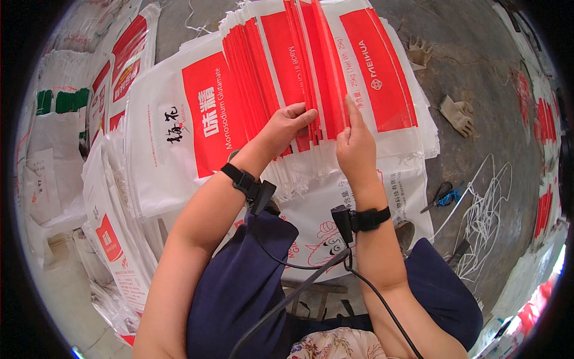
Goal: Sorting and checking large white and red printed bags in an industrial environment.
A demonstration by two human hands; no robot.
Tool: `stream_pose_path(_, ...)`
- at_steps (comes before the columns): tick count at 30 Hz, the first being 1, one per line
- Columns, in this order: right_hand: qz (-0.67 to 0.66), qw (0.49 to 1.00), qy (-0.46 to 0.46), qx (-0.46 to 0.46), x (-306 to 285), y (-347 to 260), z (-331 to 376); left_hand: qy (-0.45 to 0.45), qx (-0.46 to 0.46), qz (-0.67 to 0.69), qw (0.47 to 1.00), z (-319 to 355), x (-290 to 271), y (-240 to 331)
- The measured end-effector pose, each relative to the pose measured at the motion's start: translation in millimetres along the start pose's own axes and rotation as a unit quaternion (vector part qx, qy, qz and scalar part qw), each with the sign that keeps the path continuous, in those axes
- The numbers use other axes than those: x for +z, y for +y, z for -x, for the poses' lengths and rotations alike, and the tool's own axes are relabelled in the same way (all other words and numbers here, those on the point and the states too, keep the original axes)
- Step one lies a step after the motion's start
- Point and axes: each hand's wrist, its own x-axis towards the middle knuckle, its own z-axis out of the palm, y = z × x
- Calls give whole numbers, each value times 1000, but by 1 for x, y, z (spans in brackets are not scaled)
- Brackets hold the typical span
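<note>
Bracketing a bunch of white-and-red sacks (326, 72) at upper centre, the left hand (281, 130) is loosely curled, its grip impossible to tell, while the right hand (357, 146) is flat, fingers straight against them. Past the stack's right edge, grey floor (454, 66) shows, holding a work glove (457, 116), scissors (442, 192) and tangled cord (481, 221). The sacks look glossy, their folds ridged upright between the hands.

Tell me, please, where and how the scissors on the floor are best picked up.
I would grip the scissors by their handles, coming from above and the right: they lie on the floor with blades pointing to the picture's lower left.
</note>
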Motion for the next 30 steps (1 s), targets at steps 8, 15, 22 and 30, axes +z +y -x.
stream_pose_path(8,65,995,-31,-65,2,-12,2,7,0,3,1000,-1,-5,-2)
stream_pose_path(15,37,996,58,-63,4,0,-2,3,-3,6,1000,1,1,0)
stream_pose_path(22,38,998,-33,-45,1,-9,-1,-7,-2,47,999,-5,-9,-6)
stream_pose_path(30,47,997,13,-56,0,-2,-2,2,-6,59,998,-3,-2,-4)
